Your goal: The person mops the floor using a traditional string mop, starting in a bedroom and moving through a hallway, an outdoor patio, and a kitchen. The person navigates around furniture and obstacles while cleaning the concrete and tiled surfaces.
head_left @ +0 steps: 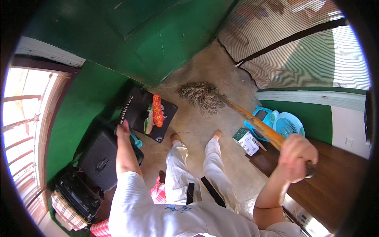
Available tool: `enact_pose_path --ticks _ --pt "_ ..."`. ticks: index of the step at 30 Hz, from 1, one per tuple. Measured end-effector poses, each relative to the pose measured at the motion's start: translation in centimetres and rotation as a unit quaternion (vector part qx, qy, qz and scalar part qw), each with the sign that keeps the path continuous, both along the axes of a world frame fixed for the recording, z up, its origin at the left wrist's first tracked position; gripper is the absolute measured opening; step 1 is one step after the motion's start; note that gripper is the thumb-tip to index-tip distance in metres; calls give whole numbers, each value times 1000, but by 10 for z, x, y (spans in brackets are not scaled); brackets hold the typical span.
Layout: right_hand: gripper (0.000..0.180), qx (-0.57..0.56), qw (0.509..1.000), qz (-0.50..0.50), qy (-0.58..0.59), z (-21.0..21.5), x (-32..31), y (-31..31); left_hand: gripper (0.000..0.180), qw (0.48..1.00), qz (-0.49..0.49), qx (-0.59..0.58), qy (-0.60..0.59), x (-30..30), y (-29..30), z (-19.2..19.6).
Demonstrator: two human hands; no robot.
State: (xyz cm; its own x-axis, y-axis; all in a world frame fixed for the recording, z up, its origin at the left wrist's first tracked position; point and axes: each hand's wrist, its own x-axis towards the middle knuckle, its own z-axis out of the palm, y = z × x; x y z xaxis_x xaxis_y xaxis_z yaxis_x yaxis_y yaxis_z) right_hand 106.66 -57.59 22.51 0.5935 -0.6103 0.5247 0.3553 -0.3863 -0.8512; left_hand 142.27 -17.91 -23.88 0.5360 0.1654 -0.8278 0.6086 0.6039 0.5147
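Observation:
My right hand (295, 157) is closed around the orange wooden handle of a broom (252, 120). The broom's dry bristle head (201, 96) rests on the concrete floor ahead of my feet, near the green wall. My left hand (123, 132) reaches down to the left and touches the top edge of a black suitcase (100, 160); whether its fingers grip anything cannot be made out. I stand in white trousers, bare feet on the floor.
A black bag (136, 108) with orange and green items on it leans against the green wall. A turquoise fan (286, 124) and a small box (246, 141) sit by a dark wooden platform (335, 185) at right. More luggage (77, 195) lies at lower left.

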Motion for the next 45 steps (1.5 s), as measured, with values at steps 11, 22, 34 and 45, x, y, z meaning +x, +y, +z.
enact_pose_path --ticks 11,22,34,45 --pt "27 -73 968 227 76 -3 26 128 71 709 -349 -557 256 -275 -206 236" --pt "23 -91 958 259 81 19 -82 12 19 671 -335 -498 435 -334 -361 265" --pt "16 -92 977 114 152 -21 -141 -126 24 627 -505 -376 459 -371 -556 216" --pt "20 -65 956 -210 196 -83 -96 -336 18 514 -816 -112 239 -345 -834 159"
